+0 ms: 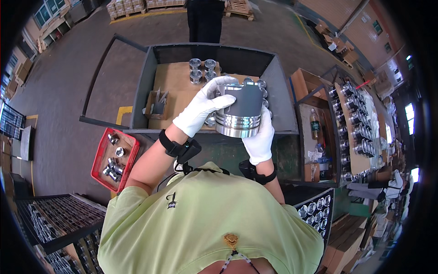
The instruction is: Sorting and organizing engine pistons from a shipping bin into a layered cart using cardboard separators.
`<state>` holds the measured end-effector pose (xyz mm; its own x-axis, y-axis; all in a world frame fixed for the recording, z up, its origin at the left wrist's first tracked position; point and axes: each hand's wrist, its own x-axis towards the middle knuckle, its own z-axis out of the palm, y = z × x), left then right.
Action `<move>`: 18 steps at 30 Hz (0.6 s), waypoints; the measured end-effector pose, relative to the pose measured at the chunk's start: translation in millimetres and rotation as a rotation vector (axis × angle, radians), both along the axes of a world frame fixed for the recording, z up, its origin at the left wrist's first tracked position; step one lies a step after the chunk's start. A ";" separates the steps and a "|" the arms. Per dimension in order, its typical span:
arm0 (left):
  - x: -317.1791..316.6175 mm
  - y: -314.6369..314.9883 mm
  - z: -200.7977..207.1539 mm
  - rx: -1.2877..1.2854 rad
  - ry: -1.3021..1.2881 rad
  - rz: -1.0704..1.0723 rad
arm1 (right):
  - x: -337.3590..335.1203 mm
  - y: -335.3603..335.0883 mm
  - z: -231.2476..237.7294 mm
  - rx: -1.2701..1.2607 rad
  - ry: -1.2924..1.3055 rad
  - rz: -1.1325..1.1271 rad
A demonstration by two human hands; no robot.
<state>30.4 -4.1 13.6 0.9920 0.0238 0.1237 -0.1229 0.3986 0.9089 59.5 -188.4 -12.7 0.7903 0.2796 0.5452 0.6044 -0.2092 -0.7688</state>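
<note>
Both my hands hold one large engine piston (241, 102) over the near edge of a grey cart (285, 107). Bright ring grooves circle one end of it, and its side has a dark grey coated patch. My left hand (203, 109), in a white glove, grips its upper left side with the thumb across the front. On the lower right, my gloved right hand (259, 141) supports it; most of those fingers are hidden behind the metal. Several other pistons (195, 76) stand on cardboard in the cart, some partly covered by my hands and the held piston.
A small carton (157, 106) sits in the cart's left corner. Left of me is a red basket (98, 157) with several metal parts. On the right stand a shelf with a bottle (315, 123) and a rack of pistons (362, 123). A person (205, 23) stands beyond the cart.
</note>
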 end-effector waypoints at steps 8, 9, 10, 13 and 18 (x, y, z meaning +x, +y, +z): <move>-8.9 3.7 9.1 0.289 -0.131 0.004 | 10.6 -12.7 -46.8 0.716 0.801 0.421; -8.3 4.7 7.3 0.331 -0.223 0.036 | 14.4 -13.4 -50.5 0.711 0.795 0.415; -8.3 6.7 7.0 0.395 -0.269 0.026 | 17.7 -12.2 -52.5 0.713 0.910 0.523; -10.8 6.2 15.3 0.249 -0.212 0.009 | 16.3 -3.0 -36.8 0.640 0.922 0.693; -17.9 9.9 24.3 0.152 -0.274 -0.014 | 26.8 5.1 -31.0 0.801 1.473 1.033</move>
<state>12.4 5.7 37.9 0.9214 -0.0285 0.3876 -0.3670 0.2644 0.8919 86.3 -183.3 -43.7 0.3949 0.9170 -0.0570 -0.8408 0.3357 -0.4247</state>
